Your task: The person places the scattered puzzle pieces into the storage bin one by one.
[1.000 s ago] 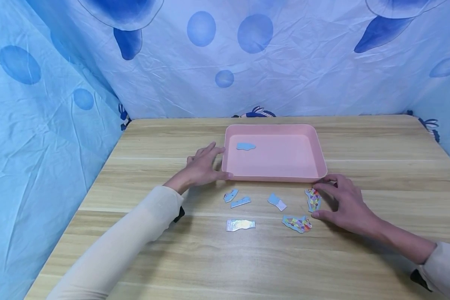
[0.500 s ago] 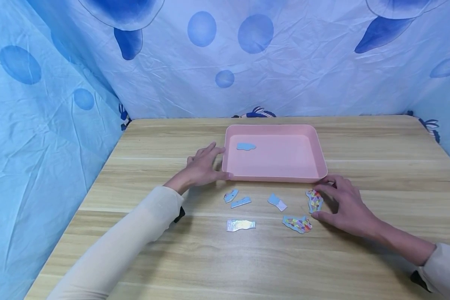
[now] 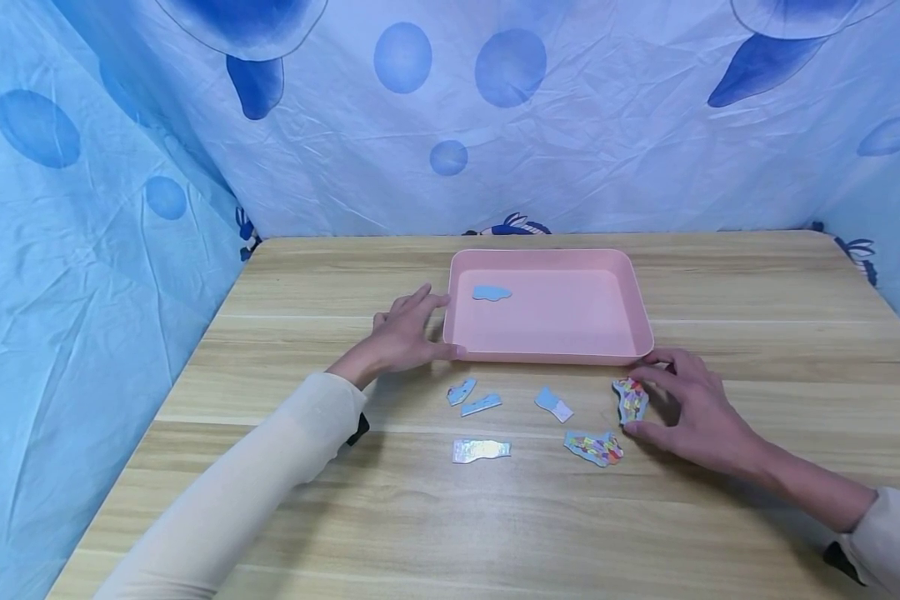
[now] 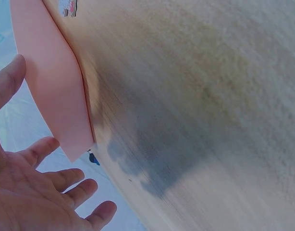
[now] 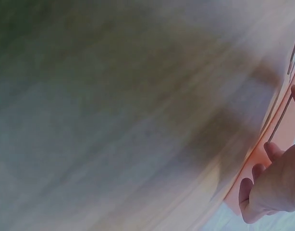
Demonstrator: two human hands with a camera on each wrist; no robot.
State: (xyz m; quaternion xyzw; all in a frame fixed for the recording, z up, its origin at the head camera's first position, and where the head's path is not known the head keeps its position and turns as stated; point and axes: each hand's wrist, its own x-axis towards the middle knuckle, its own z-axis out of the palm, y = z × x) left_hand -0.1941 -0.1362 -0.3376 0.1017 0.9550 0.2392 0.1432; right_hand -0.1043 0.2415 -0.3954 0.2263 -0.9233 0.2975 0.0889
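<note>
My right hand (image 3: pixel 693 408) pinches a multicoloured puzzle piece (image 3: pixel 632 402) with a pale blue border by its ends, between thumb and index finger. In the right wrist view this puzzle piece (image 5: pixel 280 118) shows edge-on as a thin line, raised off the table. At the left end of the pink tray (image 3: pixel 555 321) is my left hand (image 3: pixel 405 337), its fingers spread and loosely straight. The left wrist view has its thumb and index fingertips at the tray wall (image 4: pixel 56 72). One plain blue puzzle piece (image 3: pixel 492 292) lies inside the tray.
Several puzzle pieces lie in front of the tray: a second multicoloured piece (image 3: pixel 595 448), a blue-and-lilac piece (image 3: pixel 554 404), a glossy pale piece (image 3: pixel 482 451) and two small blue pieces, one being a narrow strip (image 3: pixel 482 405). A blue patterned curtain (image 3: pixel 450 125) hangs behind the wooden table (image 3: pixel 420 533).
The multicoloured piece in my right hand has shifted slightly to the right and come up off the table. My left hand and the tray have stayed in place.
</note>
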